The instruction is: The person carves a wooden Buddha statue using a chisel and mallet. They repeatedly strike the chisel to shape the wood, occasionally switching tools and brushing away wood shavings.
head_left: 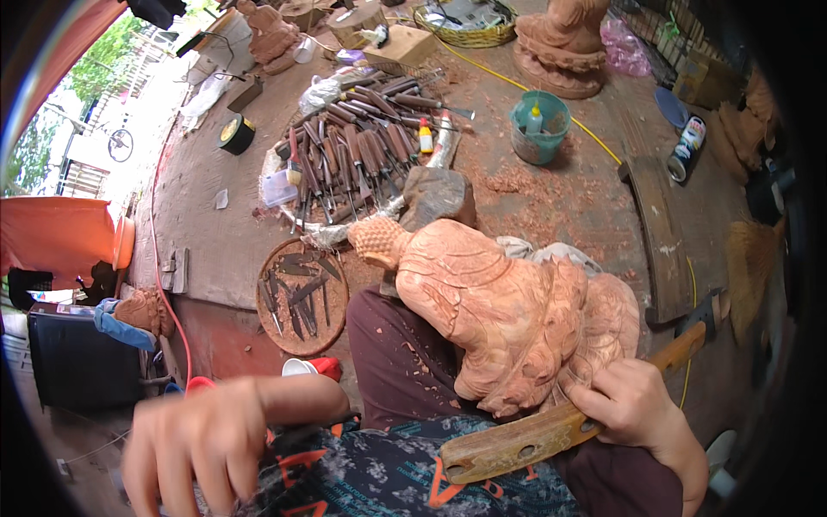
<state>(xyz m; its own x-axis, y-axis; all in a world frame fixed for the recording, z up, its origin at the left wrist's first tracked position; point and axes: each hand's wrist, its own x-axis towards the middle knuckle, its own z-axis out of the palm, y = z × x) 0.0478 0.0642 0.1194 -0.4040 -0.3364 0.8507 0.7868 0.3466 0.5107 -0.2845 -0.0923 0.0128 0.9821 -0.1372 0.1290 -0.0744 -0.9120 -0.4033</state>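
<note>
A carved reddish wooden statue (508, 310) of a robed figure lies on its side across my lap, its knobbly head to the left against a dark wood block (439, 194). Curled at the statue's lower right end is my right hand (624, 405), its fingers round a wooden bar with holes (517, 448) that slants over my thigh. Their tips come close to the carving. My left hand (198, 444) hangs at the lower left, away from the statue, slightly blurred. Its fingers point down and apart, and nothing shows in them.
Beyond the statue lies a heap of wood-handled carving chisels (353, 155). A round basket (301, 340) of blades sits left of my knee. A green bucket (538, 129), a spray can (687, 148), a plank (659, 250) and another statue (560, 52) stand or lie farther off. A yellow cord (594, 142) crosses the floor.
</note>
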